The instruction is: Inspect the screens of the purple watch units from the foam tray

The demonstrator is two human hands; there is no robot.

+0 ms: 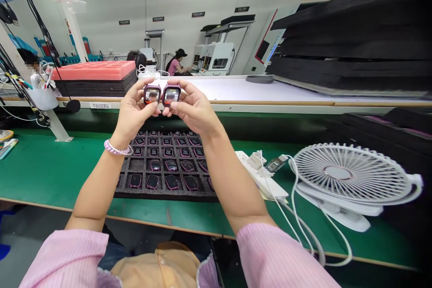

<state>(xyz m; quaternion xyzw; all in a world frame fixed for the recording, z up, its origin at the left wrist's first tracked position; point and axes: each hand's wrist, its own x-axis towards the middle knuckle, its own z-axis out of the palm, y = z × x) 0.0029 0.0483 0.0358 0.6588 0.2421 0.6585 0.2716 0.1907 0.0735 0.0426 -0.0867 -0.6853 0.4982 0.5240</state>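
My left hand (137, 105) pinches a smartwatch case (152, 95) between thumb and fingers. A second smartwatch case (172, 95) is gripped the same way in my right hand (192, 103). Both cases are purple-rimmed with dark, shiny faces turned toward me, held up side by side; I cannot tell whether they touch. Beneath my hands lies a black foam tray (141, 194) divided into compartments, most holding similar purple-rimmed watch cases. A compartment near its left side (137, 164) shows bare foam. My forearms cover parts of the tray's edges.
Right of the tray are a power strip (259, 175) with plugs and cables, and a white fan (351, 175). A shelf (232, 92) spans behind, bearing pink foam (94, 70) and stacked black trays (347, 36). A person (176, 63) sits far back.
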